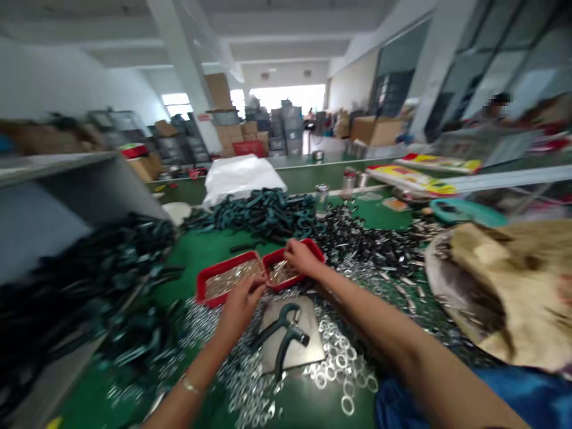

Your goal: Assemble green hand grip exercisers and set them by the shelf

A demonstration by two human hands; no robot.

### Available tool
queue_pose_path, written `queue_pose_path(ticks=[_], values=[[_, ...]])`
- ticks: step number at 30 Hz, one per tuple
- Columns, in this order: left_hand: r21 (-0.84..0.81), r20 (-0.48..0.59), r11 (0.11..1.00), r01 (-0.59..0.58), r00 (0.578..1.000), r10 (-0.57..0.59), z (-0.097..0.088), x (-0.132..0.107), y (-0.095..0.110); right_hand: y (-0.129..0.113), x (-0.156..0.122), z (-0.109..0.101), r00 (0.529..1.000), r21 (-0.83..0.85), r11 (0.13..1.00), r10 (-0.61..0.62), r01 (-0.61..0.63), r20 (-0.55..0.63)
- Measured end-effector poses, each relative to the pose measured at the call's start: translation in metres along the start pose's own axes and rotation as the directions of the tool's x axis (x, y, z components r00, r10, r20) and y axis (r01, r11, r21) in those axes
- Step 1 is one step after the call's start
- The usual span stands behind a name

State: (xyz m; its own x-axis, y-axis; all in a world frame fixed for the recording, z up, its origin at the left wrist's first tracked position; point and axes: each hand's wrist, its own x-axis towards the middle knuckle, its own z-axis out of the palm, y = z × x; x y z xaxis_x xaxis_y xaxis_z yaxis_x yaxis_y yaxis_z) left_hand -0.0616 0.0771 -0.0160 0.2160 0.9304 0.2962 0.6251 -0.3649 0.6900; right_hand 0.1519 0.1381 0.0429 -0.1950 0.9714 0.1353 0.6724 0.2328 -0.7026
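My right hand (301, 259) reaches into the right red tray (318, 249), its fingers bent down together among small shiny metal parts (281, 272). Whatever those fingers pinch is too small to make out. At the inner front corner of the left red tray (203, 292), my left hand (241, 302) has thumb and fingertips drawn together; any piece between them cannot be made out. The left tray also contains small shiny parts. Just in front of the hands, a dark green plier-like tool (286, 328) lies with legs spread on a metal plate (308, 351), untouched.
Metal rings (342, 360) are scattered around the plate. Dark green handle-like pieces (268, 211) are heaped behind the trays, and more dark pieces (111, 256) at left. Black parts (370, 244) spread to the right, beside a tan sack (527, 286). A person sits far right.
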Motion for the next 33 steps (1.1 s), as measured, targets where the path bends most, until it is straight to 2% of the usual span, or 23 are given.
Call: queue_pose_path(ticks=[3,5,8,11,15,19,21,23,26,28,30,33], values=[[-0.068,-0.070,0.991,0.116,0.990,-0.121,-0.012,-0.051,-0.005,0.029,-0.017,0.000,0.993,0.211,0.977,-0.040,0.017,0.107],[-0.153,-0.100,0.959,0.239,0.961,-0.256,-0.015,-0.080,-0.008,0.053,-0.041,0.004,0.982,0.377,0.926,-0.053,-0.020,0.183],[-0.315,-0.077,0.877,0.364,0.911,-0.406,-0.010,-0.101,0.000,0.078,-0.081,0.016,0.962,0.468,0.877,-0.022,-0.112,0.272],[-0.361,-0.046,0.867,0.344,0.922,-0.385,0.004,-0.092,0.019,0.086,-0.100,0.033,0.963,0.373,0.917,0.039,-0.141,0.266],[-0.216,-0.065,0.947,0.236,0.965,-0.255,0.026,-0.069,0.038,0.084,-0.094,0.048,0.983,0.242,0.968,0.016,-0.061,0.182],[-0.033,-0.060,0.986,0.162,0.985,-0.164,0.044,-0.059,0.037,0.083,-0.090,0.050,0.985,0.089,0.995,-0.057,0.043,0.161],[0.048,-0.051,0.989,0.140,0.989,-0.137,0.052,-0.057,0.034,0.080,-0.092,0.049,0.981,-0.049,0.990,-0.122,0.131,0.152],[0.126,-0.039,0.983,0.135,0.991,-0.132,0.057,-0.057,0.031,0.073,-0.096,0.048,0.962,-0.256,0.933,-0.219,0.255,0.161],[0.224,-0.014,0.966,0.127,0.992,-0.127,0.061,-0.058,0.028,0.061,-0.098,0.045,0.916,-0.498,0.769,-0.320,0.400,0.241],[0.282,0.005,0.953,0.108,0.993,-0.114,0.061,-0.058,0.028,0.054,-0.096,0.043,0.905,-0.556,0.715,-0.314,0.424,0.286],[0.352,0.027,0.933,0.074,0.996,-0.089,0.059,-0.058,0.029,0.049,-0.092,0.039,0.908,-0.580,0.702,-0.275,0.413,0.315],[0.492,0.125,0.866,-0.092,0.991,0.035,0.056,-0.052,0.033,0.042,-0.086,0.036,0.898,-0.583,0.698,-0.215,0.417,0.384]])
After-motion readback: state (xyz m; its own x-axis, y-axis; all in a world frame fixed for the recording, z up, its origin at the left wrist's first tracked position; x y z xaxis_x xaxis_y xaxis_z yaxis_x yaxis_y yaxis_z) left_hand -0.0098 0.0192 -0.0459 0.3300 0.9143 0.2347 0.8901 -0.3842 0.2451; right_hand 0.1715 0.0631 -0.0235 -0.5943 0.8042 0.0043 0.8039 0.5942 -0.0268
